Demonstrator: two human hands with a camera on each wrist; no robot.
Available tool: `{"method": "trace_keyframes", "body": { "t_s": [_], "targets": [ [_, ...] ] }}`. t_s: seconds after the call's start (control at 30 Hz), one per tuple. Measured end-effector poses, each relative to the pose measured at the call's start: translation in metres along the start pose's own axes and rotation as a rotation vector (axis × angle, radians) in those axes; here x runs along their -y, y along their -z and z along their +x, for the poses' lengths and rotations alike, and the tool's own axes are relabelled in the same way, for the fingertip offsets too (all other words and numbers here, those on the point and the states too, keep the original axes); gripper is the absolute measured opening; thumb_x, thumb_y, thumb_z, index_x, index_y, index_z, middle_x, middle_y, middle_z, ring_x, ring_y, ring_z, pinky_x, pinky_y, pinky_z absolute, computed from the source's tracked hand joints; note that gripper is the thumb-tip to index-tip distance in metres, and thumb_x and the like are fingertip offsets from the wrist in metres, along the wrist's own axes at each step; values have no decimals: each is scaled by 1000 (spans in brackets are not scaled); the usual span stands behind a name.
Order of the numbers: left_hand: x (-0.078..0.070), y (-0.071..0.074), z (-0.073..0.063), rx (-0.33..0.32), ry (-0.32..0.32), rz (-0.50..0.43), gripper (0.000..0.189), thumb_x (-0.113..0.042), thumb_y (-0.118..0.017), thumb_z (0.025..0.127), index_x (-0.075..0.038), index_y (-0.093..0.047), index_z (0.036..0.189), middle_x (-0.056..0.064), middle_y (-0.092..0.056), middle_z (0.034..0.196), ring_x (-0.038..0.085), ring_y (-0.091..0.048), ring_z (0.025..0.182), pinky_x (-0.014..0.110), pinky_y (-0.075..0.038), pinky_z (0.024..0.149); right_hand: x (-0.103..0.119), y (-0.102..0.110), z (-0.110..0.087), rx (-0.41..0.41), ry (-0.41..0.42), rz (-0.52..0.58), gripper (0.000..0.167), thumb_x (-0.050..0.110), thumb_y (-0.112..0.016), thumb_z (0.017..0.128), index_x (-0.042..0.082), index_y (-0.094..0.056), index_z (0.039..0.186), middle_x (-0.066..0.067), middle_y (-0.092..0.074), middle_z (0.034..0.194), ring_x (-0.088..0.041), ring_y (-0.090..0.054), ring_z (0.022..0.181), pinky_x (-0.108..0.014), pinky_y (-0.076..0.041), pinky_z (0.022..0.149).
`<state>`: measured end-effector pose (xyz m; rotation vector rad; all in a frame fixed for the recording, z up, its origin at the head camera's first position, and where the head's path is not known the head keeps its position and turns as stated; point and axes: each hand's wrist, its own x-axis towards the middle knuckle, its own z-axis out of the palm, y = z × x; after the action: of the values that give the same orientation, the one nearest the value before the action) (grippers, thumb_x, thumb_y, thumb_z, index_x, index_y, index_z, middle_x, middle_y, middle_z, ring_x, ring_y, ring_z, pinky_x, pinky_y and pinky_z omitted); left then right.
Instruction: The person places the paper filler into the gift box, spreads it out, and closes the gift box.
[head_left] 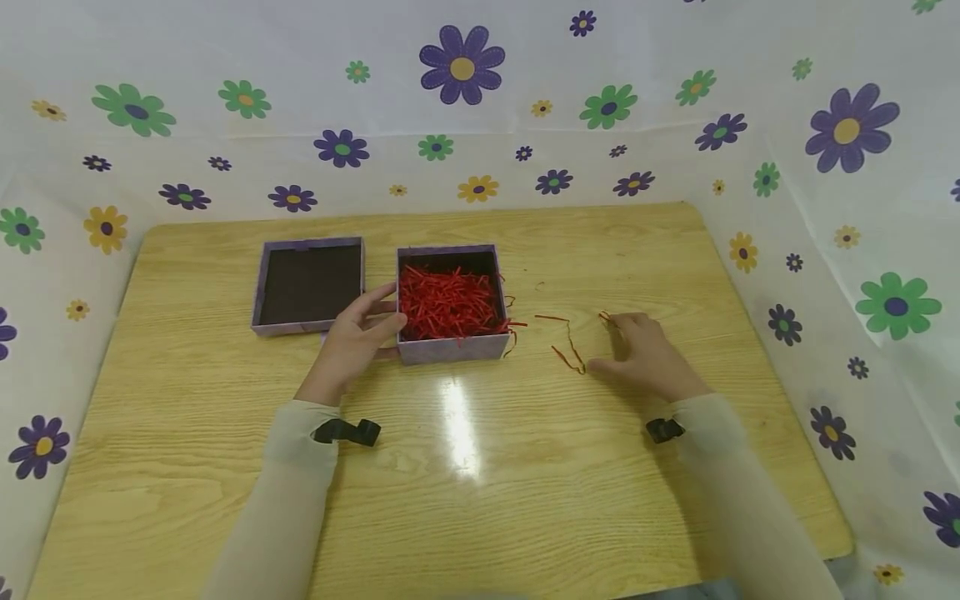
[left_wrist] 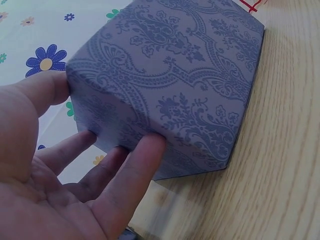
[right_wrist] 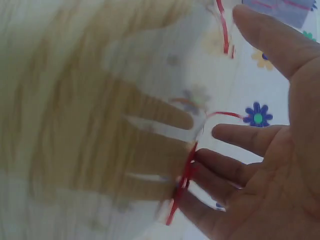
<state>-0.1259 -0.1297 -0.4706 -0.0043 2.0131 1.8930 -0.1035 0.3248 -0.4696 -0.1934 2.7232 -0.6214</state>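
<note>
A purple patterned box [head_left: 453,350] stands upright on the table, filled with red shredded paper [head_left: 450,302]. My left hand [head_left: 356,337] touches its left side with spread fingertips. In the left wrist view, the fingertips of that left hand [left_wrist: 75,175] rest against the box wall [left_wrist: 165,75]. Right of the box, my right hand [head_left: 641,354] is low over the table, its fingers loosely bent. Loose red paper strips [head_left: 572,343] lie between it and the box. In the right wrist view, a red strip [right_wrist: 185,182] lies at the fingertips of my right hand [right_wrist: 255,175].
A shallow purple lid [head_left: 309,285] with a black inside lies left of the box. Stray strips hang over the box's right edge. A floral cloth [head_left: 465,158] rises behind and at both sides of the wooden table [head_left: 525,467].
</note>
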Motion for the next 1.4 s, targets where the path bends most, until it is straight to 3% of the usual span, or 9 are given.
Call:
{"method": "trace_keyframes", "body": {
  "t_s": [0.27,0.53,0.67,0.8,0.9,1.13,1.4],
  "targets": [
    [3,1,3,2,0,-2,68,-35,-69,101,-27,-38,161,12,-44,152,33,-53,133,55,-56,98,20,-19,10,-63,103,-64,88,52,-74,93,-4,-43,153,-28,-39,154,-47,-37,140,-64,-35,114],
    [2,1,2,1,1,6,69,-35,-69,101,-27,-37,162,13,-44,152,34,-54,132,54,-56,98,35,-24,20,-75,153,10,53,27,-75,97,0,-59,140,-21,-51,137,-37,-50,124,-54,-49,103],
    [1,1,1,3,5,0,69,-34,-69,102,-26,-36,162,13,-44,152,35,-54,132,55,-55,99,37,-22,24,-68,110,56,64,25,-76,97,0,-49,149,-20,-51,133,-36,-51,122,-53,-49,103],
    [1,1,1,3,8,-8,69,-32,-69,102,-26,-36,162,14,-43,152,35,-53,132,55,-55,99,32,-21,27,-108,49,19,86,33,-79,94,-2,-33,158,-28,-43,145,-45,-41,134,-60,-41,110],
    [0,0,0,2,8,-6,68,-32,-69,102,-26,-37,162,14,-44,152,35,-54,132,56,-55,98,27,-20,27,-130,20,-3,89,36,-80,93,-5,-33,157,-31,-38,150,-49,-36,138,-63,-38,112],
    [-2,1,-1,1,18,4,67,-32,-68,102,-27,-37,162,13,-43,153,35,-54,131,57,-54,100,31,-18,27,-85,48,-3,57,30,-73,99,-2,-57,144,-21,-54,128,-38,-54,117,-55,-49,100],
    [1,2,0,4,7,-5,68,-34,-69,101,-27,-38,161,12,-44,152,34,-55,131,56,-55,99,38,-18,35,-101,103,-27,22,18,-69,101,4,-75,117,-11,-68,106,-27,-64,95,-46,-55,86]
  ]
}}
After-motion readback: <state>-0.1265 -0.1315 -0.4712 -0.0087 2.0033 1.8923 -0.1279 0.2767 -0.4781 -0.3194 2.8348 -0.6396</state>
